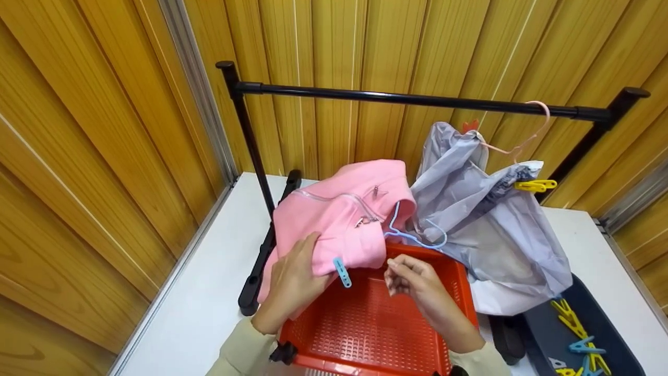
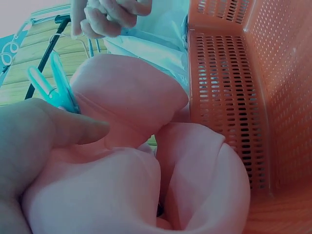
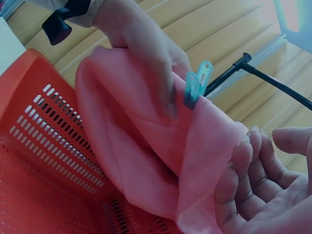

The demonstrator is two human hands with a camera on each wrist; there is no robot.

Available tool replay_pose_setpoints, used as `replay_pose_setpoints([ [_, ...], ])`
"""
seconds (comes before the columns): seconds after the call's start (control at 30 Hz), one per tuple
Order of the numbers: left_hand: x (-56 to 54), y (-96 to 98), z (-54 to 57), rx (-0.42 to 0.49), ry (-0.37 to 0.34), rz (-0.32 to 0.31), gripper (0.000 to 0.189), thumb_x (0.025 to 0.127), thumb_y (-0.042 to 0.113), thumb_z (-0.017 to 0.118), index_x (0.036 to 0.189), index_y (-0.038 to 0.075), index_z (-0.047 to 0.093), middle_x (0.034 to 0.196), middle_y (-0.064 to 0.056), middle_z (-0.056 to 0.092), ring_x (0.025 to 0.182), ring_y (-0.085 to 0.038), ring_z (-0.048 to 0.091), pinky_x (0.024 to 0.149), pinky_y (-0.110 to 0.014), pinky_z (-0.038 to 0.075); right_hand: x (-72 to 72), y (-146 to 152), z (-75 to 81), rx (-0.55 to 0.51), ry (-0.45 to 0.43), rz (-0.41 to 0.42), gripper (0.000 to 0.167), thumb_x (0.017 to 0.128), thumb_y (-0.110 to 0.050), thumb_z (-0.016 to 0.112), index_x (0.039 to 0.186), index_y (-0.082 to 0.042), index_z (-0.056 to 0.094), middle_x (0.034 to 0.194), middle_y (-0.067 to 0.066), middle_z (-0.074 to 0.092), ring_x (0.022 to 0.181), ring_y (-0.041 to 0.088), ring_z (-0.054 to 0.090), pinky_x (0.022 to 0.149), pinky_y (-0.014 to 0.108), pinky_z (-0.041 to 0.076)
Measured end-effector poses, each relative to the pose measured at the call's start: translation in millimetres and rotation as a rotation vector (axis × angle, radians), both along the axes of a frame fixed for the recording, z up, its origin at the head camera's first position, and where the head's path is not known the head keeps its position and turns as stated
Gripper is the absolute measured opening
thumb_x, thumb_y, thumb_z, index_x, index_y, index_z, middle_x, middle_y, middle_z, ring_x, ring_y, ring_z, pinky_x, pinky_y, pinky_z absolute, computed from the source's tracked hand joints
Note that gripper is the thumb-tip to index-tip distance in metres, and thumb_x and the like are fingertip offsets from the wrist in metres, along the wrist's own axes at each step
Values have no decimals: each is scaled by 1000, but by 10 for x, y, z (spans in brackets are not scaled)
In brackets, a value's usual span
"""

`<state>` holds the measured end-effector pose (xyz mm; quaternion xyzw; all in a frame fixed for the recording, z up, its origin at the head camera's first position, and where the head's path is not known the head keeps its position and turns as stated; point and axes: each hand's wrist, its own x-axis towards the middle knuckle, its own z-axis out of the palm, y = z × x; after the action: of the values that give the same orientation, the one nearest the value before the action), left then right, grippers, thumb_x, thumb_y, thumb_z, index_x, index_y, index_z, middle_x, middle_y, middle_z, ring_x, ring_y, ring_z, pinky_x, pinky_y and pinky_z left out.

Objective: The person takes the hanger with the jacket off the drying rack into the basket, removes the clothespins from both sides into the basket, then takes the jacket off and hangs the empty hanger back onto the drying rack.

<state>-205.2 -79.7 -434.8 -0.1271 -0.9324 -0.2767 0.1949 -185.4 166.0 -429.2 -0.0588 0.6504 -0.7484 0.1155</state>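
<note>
A pink jacket [image 1: 339, 209] with silver zips hangs in folds over the back left of a red plastic basket [image 1: 376, 313]. A blue hanger [image 1: 412, 237] sticks out of its opening. My left hand [image 1: 295, 277] grips the jacket's lower edge, the thumb lying over the cloth in the left wrist view. Close beside that thumb, a light blue clothespin [image 1: 342, 272] is clipped to the fabric. My right hand [image 1: 417, 282] is over the basket with fingers loosely bent and nothing in them. In the right wrist view its fingertips [image 3: 242, 151] are right at the jacket's edge.
A black rail [image 1: 365, 95] spans the back. From it a pink hanger [image 1: 537, 130] carries a pale grey garment [image 1: 485, 219] with a yellow clothespin [image 1: 535, 186]. A dark tray [image 1: 553, 334] at the right holds several yellow and blue clothespins. Wood-patterned walls stand close behind and left.
</note>
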Motion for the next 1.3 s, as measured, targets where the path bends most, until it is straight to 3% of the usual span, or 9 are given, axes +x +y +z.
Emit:
replay_pose_setpoints([
  [0.53, -12, 139, -33, 16, 0, 8, 78, 67, 36, 84, 134, 12, 52, 107, -8, 65, 86, -30, 66, 69, -46, 52, -33, -267, -114, 158, 23, 34, 21, 98, -21, 55, 97, 1, 58, 78, 2, 65, 57, 10, 60, 60, 26, 52],
  [0.67, -16, 168, -49, 34, -7, -2, 80, 67, 37, 85, 134, 11, 51, 108, -7, 65, 87, -29, 66, 71, -46, 52, -25, -306, -145, 160, 29, 100, 23, 98, -21, 54, 96, 1, 60, 77, 1, 65, 58, 9, 61, 60, 26, 53],
  [0.9, -31, 207, -72, 44, 12, -15, 78, 68, 37, 84, 133, 10, 52, 106, -8, 65, 84, -28, 66, 69, -45, 53, 9, -349, -171, 108, 54, 201, 39, 102, -21, 46, 104, 17, 51, 78, 0, 64, 61, 8, 62, 62, 26, 55],
  [1.07, -38, 214, -84, 53, 25, -18, 77, 67, 34, 85, 133, 9, 52, 105, -8, 65, 83, -28, 66, 69, -45, 53, 24, -364, -140, 98, 42, 181, 47, 105, -31, 34, 97, 8, 59, 76, 0, 66, 60, 10, 62, 61, 26, 54],
  [1.17, -39, 217, -93, 51, 29, -17, 78, 67, 34, 85, 133, 9, 52, 104, -8, 65, 82, -28, 66, 68, -45, 53, 27, -371, -127, 106, 41, 152, 41, 105, -29, 37, 89, 2, 60, 72, -1, 64, 58, 9, 62, 59, 25, 54],
  [1.3, -35, 222, -107, 38, 33, -9, 79, 66, 36, 85, 132, 10, 52, 103, -7, 65, 79, -27, 65, 65, -43, 52, 31, -386, -130, 116, 47, 130, 36, 101, -19, 46, 84, 12, 53, 66, -3, 60, 56, 8, 60, 58, 26, 54],
])
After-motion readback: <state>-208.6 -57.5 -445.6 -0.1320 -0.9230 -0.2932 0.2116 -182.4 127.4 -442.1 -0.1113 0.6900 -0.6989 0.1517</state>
